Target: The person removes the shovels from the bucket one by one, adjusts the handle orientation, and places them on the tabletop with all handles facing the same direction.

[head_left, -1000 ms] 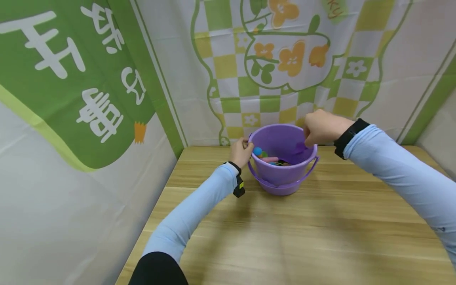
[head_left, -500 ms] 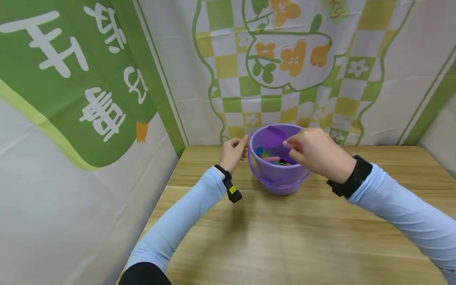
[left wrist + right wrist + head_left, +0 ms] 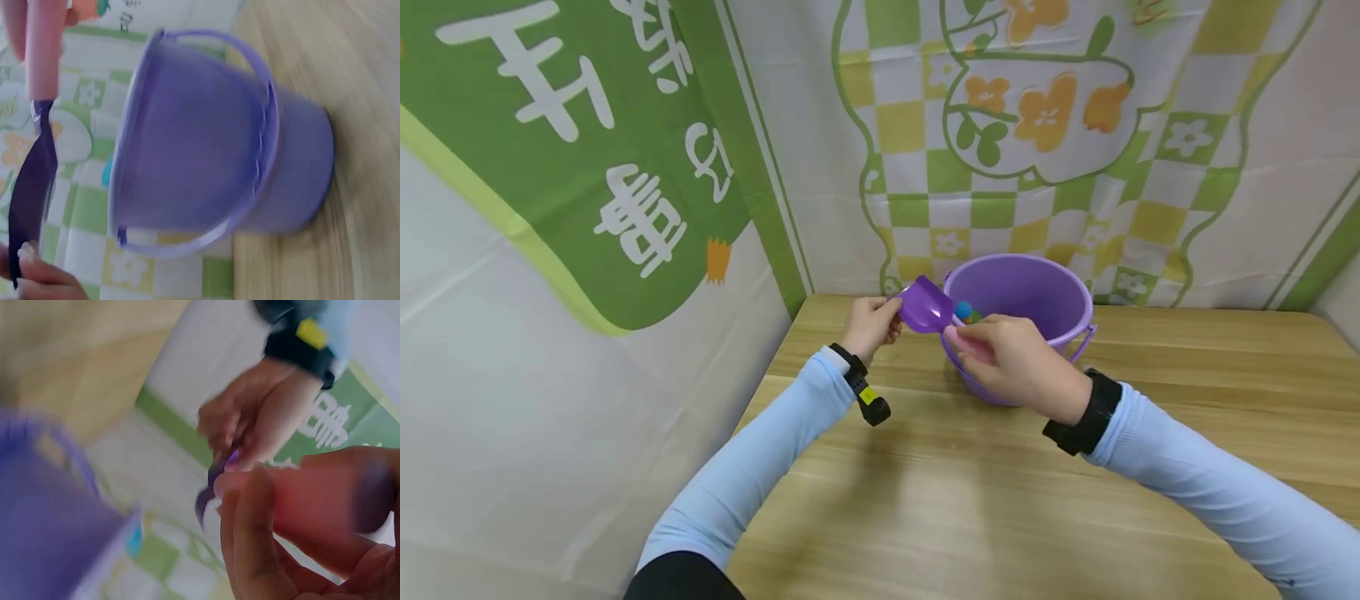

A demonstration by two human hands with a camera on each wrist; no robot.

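A toy shovel with a purple blade [image 3: 927,307] and a pink handle [image 3: 45,56] is held up just in front of the left rim of a purple bucket [image 3: 1060,287]. My right hand [image 3: 1026,367] grips the pink handle. With thumb and fingers my left hand [image 3: 872,327] pinches the blade's far edge, as the left wrist view also shows. Inside the bucket a blue ball [image 3: 963,310] and something green peek out by the left wall; my right hand hides the other contents.
The bucket stands upright on a wooden table [image 3: 970,500], close to the back wall cloth [image 3: 910,167] with its green and yellow checks. Its purple handle [image 3: 259,169] hangs down against the front. A green and white printed cloth [image 3: 572,208] borders the left side.
My right hand has lifted the shovel out of the bucket and moved it left. My left hand, away from the rim half a second ago, now pinches the blade. The head view has shifted slightly.
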